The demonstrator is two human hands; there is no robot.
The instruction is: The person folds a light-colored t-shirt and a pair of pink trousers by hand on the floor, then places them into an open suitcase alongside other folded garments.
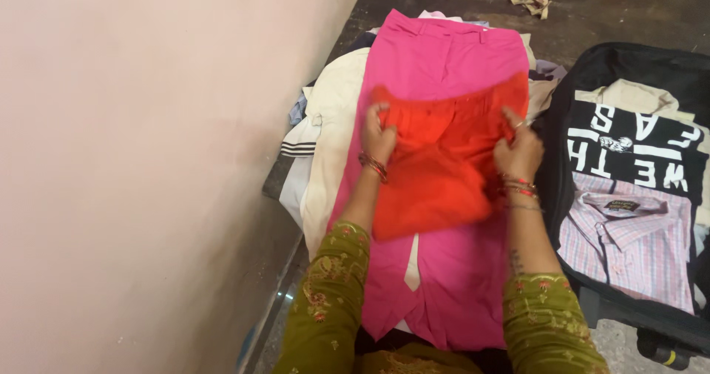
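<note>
Beside a pink wall, we are folding an orange garment (444,159) lying on pink trousers (451,56), our left hand (379,136) and right hand (518,150) both pinching its upper corners, probably needing one even fold downward next.

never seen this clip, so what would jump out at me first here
The bright orange-red garment in the middle, gripped at its two sides by the left hand and the right hand. It lies on hot pink trousers spread over a pile of pale clothes beside the wall. At the right, an open black suitcase holds a folded pink checked shirt and a black printed T-shirt.
</note>
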